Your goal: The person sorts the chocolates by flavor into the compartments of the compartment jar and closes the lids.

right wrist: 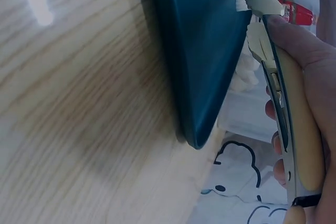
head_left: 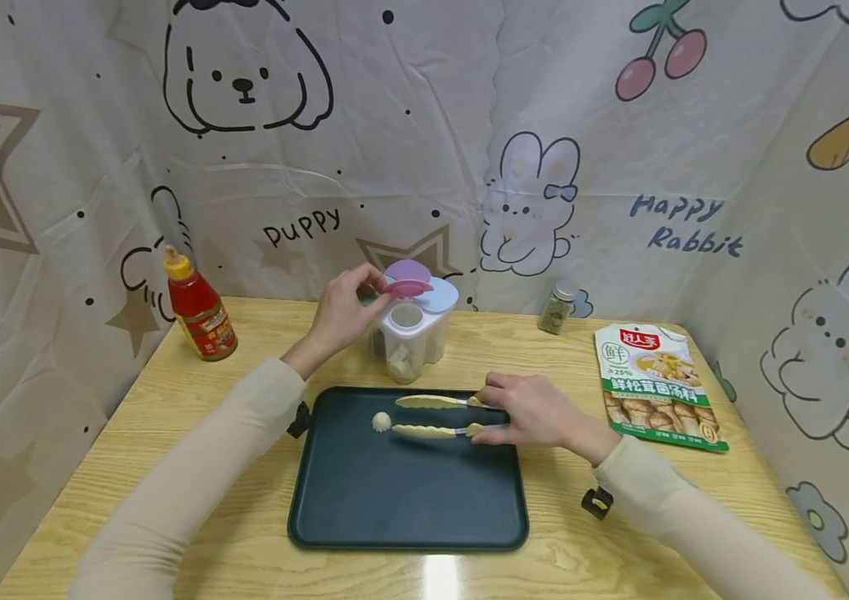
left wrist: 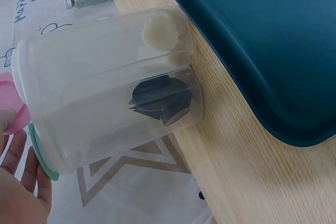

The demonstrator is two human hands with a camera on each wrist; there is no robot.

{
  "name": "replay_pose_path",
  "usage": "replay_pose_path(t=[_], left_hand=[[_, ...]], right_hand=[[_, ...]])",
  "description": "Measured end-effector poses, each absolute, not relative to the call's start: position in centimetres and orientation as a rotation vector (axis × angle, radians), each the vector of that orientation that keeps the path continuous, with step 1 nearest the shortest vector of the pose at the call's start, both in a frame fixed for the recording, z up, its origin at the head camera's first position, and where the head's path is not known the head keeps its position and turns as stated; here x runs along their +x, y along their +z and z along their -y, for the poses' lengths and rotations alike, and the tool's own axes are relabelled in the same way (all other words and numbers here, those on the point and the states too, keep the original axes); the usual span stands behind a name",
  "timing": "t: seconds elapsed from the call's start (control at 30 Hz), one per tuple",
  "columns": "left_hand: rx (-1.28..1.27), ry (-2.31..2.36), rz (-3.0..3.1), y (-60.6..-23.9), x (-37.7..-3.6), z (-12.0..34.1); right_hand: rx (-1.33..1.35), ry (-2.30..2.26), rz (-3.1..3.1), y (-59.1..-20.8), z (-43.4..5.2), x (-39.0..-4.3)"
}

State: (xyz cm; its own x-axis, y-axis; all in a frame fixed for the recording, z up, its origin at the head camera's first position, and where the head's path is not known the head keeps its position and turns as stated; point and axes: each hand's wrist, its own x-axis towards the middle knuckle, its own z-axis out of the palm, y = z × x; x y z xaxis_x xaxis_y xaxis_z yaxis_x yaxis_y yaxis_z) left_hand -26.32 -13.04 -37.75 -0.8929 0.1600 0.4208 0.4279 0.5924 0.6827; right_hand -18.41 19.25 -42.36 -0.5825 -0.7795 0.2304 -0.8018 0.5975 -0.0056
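Note:
My left hand (head_left: 345, 312) pinches the raised pink lid (head_left: 411, 288) of a clear multi-compartment container (left wrist: 79, 61), thumb on the lid and fingers beside a green lid (left wrist: 43, 153). Under the pink lid, a round opening (head_left: 407, 314) shows. Pale pieces (left wrist: 160, 31) lie at the bottom of one compartment, dark pieces (left wrist: 163, 98) in another. My right hand (head_left: 536, 412) grips a pair of cream-tipped tongs (head_left: 431, 432) over the dark tray (head_left: 409, 500), their arms spread apart. A small off-white ball (head_left: 382, 422) with a ridged edge sits on the tray, close to the lower tong tip.
A red squeeze bottle (head_left: 202, 312) with a yellow cap stands at the back left. Behind the tray to the right is a small spice jar (head_left: 557, 307), with a green-and-white food packet (head_left: 660, 387) lying farther right. A printed cloth (head_left: 409, 150) hangs around the table.

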Motion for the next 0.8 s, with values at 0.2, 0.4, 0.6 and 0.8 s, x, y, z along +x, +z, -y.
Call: replay_pose_path(t=[0.2, 0.4, 0.6, 0.8], left_hand=[[-0.476, -1.196, 2.510, -37.8, -26.2, 13.1], [-0.473, -1.199, 2.514, -37.9, -26.3, 13.1], [-0.475, -1.198, 2.515, -37.9, -26.2, 13.1], [-0.472, -1.196, 2.517, -37.8, -26.2, 13.0]], right_hand=[[1.325, 0.149, 2.665, -42.7, -18.5, -18.7], [1.333, 0.153, 2.697, -42.8, -17.7, -19.0], [1.335, 0.150, 2.728, -42.9, -17.2, -19.3], [1.337, 0.129, 2.738, -43.1, -16.8, -19.5]])
